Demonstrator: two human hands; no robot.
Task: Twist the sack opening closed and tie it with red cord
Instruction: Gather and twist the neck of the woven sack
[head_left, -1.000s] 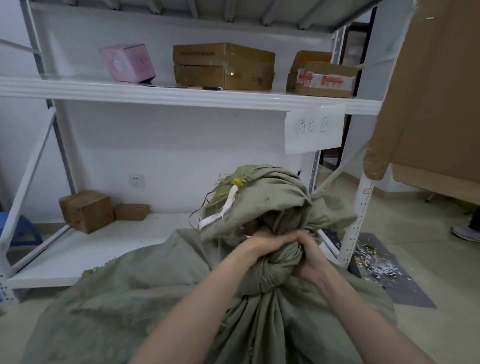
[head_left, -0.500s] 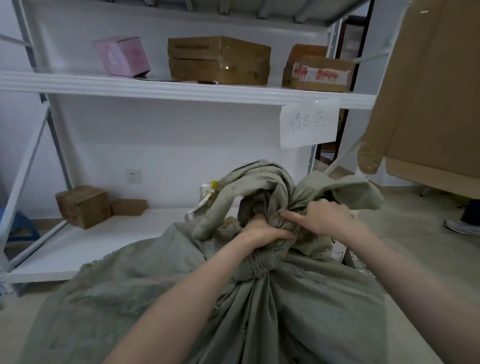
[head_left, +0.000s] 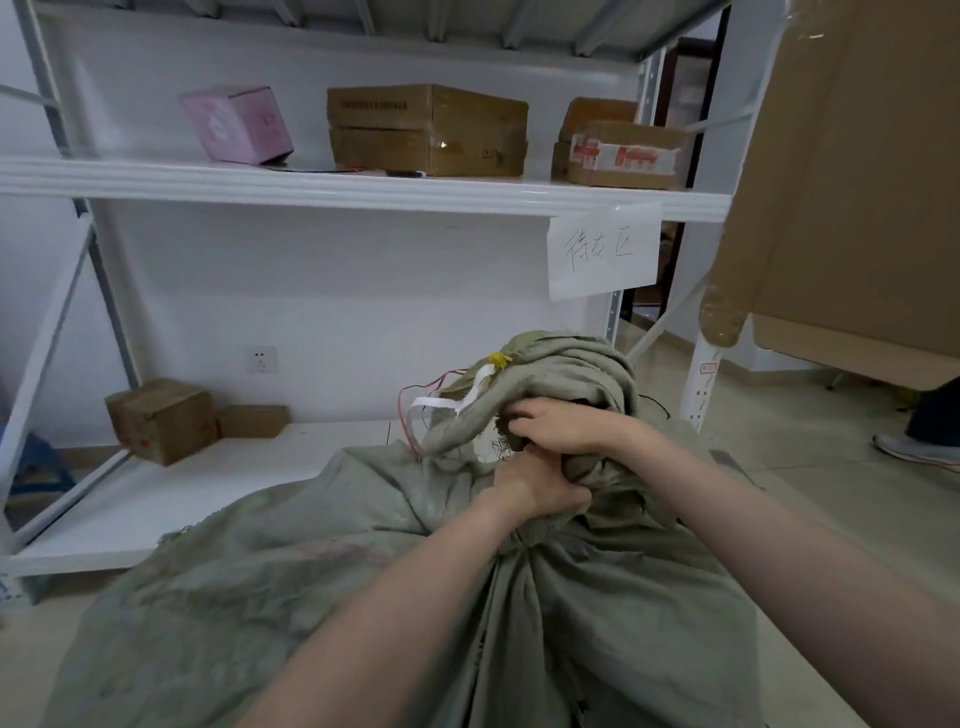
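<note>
A large grey-green woven sack (head_left: 311, 587) fills the lower part of the head view, its opening gathered into a twisted neck. My left hand (head_left: 540, 483) grips that neck just below the bunched top. Above it, my right hand (head_left: 566, 423) clutches the loose folds of the sack mouth (head_left: 571, 364). A white strip (head_left: 441, 402) with a yellow tag hangs from the folds on the left. Thin red strands (head_left: 415, 395) trail beside the strip. No thick red cord shows.
A white metal shelving rack (head_left: 363, 189) stands right behind the sack, carrying brown cartons (head_left: 426, 130) and a pink box (head_left: 236, 124); two small cartons (head_left: 161, 418) sit on its lowest shelf. A big cardboard sheet (head_left: 857, 182) leans at right. A person's shoe (head_left: 914, 449) is at far right.
My right hand has moved from the right-hand flap to the top of the bundle, directly above my left hand. The sack mouth has been turned and sits more bunched. The camera has shifted slightly.
</note>
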